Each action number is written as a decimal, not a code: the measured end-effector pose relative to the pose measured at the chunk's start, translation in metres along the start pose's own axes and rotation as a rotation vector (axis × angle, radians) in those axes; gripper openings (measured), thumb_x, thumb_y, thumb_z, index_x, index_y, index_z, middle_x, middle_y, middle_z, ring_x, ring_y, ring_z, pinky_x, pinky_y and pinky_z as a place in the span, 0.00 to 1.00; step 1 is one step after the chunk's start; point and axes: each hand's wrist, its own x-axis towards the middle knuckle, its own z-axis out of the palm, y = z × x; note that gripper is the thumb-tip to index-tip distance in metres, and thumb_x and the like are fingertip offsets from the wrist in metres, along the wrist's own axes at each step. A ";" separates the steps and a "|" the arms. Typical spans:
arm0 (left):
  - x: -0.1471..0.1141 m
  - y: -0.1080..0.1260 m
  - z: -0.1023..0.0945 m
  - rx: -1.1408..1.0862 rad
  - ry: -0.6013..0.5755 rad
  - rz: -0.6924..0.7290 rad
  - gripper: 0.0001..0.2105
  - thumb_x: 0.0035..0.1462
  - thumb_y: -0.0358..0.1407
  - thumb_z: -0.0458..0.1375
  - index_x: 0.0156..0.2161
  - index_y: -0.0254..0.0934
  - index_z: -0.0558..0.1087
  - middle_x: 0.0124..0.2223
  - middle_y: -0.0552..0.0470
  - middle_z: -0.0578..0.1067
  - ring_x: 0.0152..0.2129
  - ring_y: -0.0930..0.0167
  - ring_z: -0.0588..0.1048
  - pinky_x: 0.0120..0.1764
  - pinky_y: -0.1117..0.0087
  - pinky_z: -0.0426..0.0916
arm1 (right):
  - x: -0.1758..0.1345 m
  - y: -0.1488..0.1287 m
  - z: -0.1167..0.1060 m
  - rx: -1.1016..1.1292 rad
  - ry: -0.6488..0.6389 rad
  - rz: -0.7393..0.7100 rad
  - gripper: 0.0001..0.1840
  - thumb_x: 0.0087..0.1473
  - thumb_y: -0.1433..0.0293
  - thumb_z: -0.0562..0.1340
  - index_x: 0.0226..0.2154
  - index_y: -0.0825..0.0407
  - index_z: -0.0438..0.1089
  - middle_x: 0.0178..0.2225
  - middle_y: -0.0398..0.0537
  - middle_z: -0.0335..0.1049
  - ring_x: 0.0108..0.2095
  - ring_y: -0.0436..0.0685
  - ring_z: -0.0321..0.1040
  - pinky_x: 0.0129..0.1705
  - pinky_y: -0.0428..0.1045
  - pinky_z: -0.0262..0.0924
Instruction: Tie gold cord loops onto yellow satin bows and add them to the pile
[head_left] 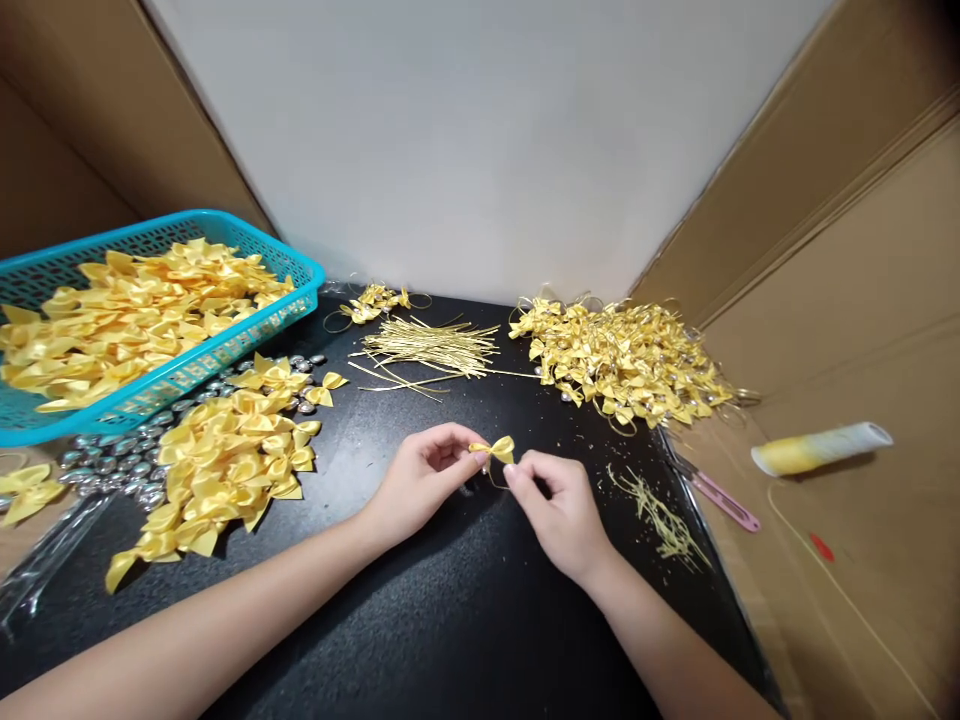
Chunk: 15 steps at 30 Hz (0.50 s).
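Note:
Between my two hands, over the middle of the black table, is a small yellow ribbon bow [501, 449]. My left hand [427, 470] pinches the bow's left side between thumb and forefinger. A thin gold cord [493, 478] hangs in a small loop below the bow. The fingers of my right hand [559, 500] are pinched on the cord's right end, just under the bow's right loop. Behind the hands lies a bundle of cut gold cords [431, 347]. To the left, a heap of yellow bows [225, 460] rests on the table.
A turquoise basket [225, 352] full of yellow bows stands at left, with silvery beads [120, 460] beside it. Corded bows [622, 360] are piled at back right. Cord scraps [664, 520], a pink cutter [724, 500] and a yellow-white spool [821, 448] lie to the right. Cardboard walls flank the table.

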 end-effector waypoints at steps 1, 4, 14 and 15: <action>-0.001 0.000 0.001 -0.008 -0.007 0.002 0.08 0.51 0.38 0.64 0.33 0.34 0.75 0.29 0.52 0.77 0.26 0.73 0.74 0.31 0.73 0.69 | 0.001 0.001 0.004 0.002 -0.020 0.008 0.21 0.58 0.66 0.55 0.17 0.51 0.52 0.17 0.37 0.49 0.20 0.47 0.49 0.24 0.46 0.46; -0.004 0.000 0.003 -0.019 -0.013 -0.004 0.07 0.52 0.37 0.64 0.32 0.34 0.74 0.28 0.53 0.76 0.25 0.75 0.73 0.30 0.75 0.69 | 0.001 0.004 0.011 0.033 -0.054 0.031 0.20 0.58 0.67 0.54 0.17 0.50 0.50 0.17 0.36 0.47 0.19 0.46 0.47 0.23 0.46 0.43; -0.006 -0.001 0.003 -0.033 0.025 -0.024 0.08 0.48 0.36 0.66 0.28 0.34 0.73 0.27 0.51 0.77 0.24 0.74 0.73 0.28 0.74 0.68 | -0.001 0.007 0.013 0.060 -0.020 0.029 0.20 0.57 0.68 0.54 0.17 0.50 0.48 0.17 0.36 0.47 0.19 0.46 0.45 0.22 0.45 0.43; -0.006 -0.001 0.003 -0.034 0.025 -0.022 0.08 0.48 0.36 0.66 0.28 0.34 0.73 0.27 0.51 0.77 0.24 0.73 0.73 0.28 0.74 0.68 | -0.001 0.008 0.013 0.058 -0.024 0.031 0.20 0.57 0.68 0.54 0.17 0.50 0.48 0.17 0.36 0.47 0.19 0.46 0.45 0.23 0.45 0.43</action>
